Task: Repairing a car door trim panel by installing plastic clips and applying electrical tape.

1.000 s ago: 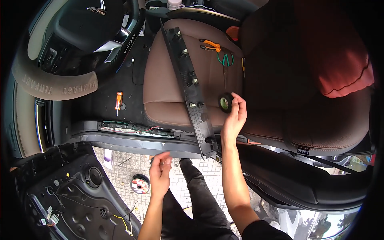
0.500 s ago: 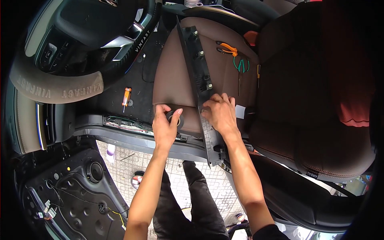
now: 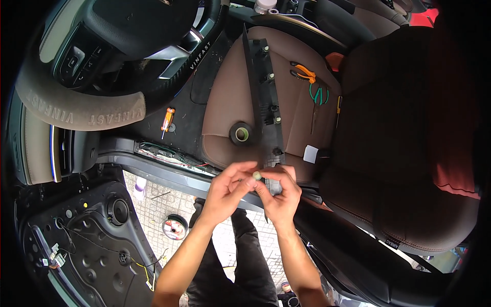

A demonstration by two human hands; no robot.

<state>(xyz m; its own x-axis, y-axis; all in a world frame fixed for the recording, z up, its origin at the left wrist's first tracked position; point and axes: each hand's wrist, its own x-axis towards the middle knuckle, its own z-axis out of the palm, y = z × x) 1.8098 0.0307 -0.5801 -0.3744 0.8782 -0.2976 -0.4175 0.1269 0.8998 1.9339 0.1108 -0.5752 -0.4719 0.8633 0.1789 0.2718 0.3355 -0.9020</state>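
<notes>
Pinching small pale clip [image 3: 257, 175] in the right hand [image 3: 283, 197], just beside curled left hand [image 3: 224, 194] (gripping or not, cannot tell), above near end of black trim strip [image 3: 266, 97], stretching lengthwise away, nearer to the right.

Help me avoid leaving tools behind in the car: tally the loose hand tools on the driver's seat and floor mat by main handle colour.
Orange: 2 (pliers on the seat, screwdriver on the mat)
Green: 1 (green-handled tool, seat)
Yellow: 1 (slim yellow-handled tool, seat)
Total: 4
</notes>
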